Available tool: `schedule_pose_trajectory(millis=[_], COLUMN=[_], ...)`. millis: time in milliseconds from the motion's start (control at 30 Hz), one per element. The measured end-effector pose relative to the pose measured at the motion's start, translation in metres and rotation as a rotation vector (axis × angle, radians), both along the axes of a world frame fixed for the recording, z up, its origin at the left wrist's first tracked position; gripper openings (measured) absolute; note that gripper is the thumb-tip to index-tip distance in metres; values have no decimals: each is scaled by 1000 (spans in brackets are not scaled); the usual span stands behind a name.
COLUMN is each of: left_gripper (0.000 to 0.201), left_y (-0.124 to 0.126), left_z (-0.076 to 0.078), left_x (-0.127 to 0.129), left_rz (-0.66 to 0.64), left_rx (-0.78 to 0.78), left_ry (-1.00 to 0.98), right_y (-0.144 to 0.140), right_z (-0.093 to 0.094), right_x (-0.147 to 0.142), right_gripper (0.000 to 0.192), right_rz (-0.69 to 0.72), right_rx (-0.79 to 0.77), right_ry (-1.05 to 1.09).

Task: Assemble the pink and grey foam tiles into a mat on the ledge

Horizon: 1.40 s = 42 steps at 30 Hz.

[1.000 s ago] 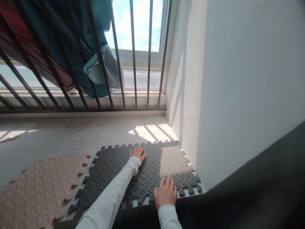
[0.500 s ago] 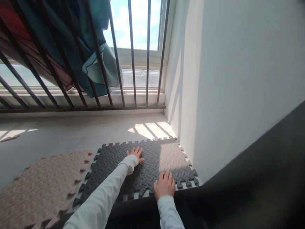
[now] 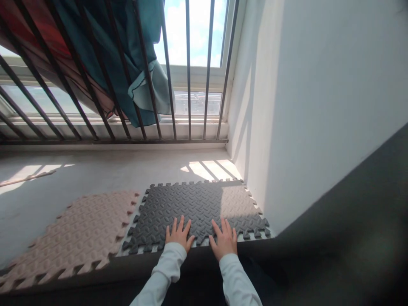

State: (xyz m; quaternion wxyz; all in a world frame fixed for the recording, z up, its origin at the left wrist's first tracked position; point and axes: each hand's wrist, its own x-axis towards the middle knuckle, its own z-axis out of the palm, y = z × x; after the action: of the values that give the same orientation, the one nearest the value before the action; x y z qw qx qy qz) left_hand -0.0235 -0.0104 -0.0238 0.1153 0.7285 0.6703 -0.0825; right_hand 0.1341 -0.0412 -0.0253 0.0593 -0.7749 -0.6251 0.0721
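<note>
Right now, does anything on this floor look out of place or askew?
Yes. The pink foam mat lies turned at an angle, apart from the dark grey foam mat, so their toothed edges do not interlock. The grey mat sits roughly square to the white wall, with the left hand and right hand flat on its near edge.

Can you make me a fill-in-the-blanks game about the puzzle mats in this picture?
1. Both hands lie flat on the ____ mat.
2. The pink mat lies to the ____ of it.
3. The left hand and right hand rest at the mat's ____ edge.
4. Teal cloth hangs behind the window ____.

Missing words: grey; left; near; bars
</note>
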Motion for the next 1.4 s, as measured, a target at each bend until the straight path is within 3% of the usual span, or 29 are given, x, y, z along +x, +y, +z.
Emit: schedule_pose_trajectory(millis=[133, 333, 567, 700, 1033, 1200, 1400], left_gripper=[56, 56, 56, 55, 66, 53, 55], left_y=[3, 4, -27, -44, -37, -45, -73], left_z=[4, 3, -3, -9, 9, 4, -24], left_x=[-3, -16, -69, -96, -95, -146, -226], left_rz=[-15, -74, 201, 257, 212, 262, 450], left_rx=[-23, -58, 22, 51, 7, 162, 293], left_ry=[-18, -73, 104, 172, 157, 121, 286], right_y=[-5, -6, -11, -16, -22, -23, -18], right_z=[4, 6, 5, 4, 3, -4, -10], right_x=[-15, -24, -26, -31, -36, -23, -1], right_gripper=[47, 45, 45, 41, 41, 48, 55], right_rz=[156, 185, 222, 322, 303, 223, -57], right_rx=[-39, -86, -32, 26, -5, 92, 62], right_ry=[71, 56, 13, 38, -9, -101, -142])
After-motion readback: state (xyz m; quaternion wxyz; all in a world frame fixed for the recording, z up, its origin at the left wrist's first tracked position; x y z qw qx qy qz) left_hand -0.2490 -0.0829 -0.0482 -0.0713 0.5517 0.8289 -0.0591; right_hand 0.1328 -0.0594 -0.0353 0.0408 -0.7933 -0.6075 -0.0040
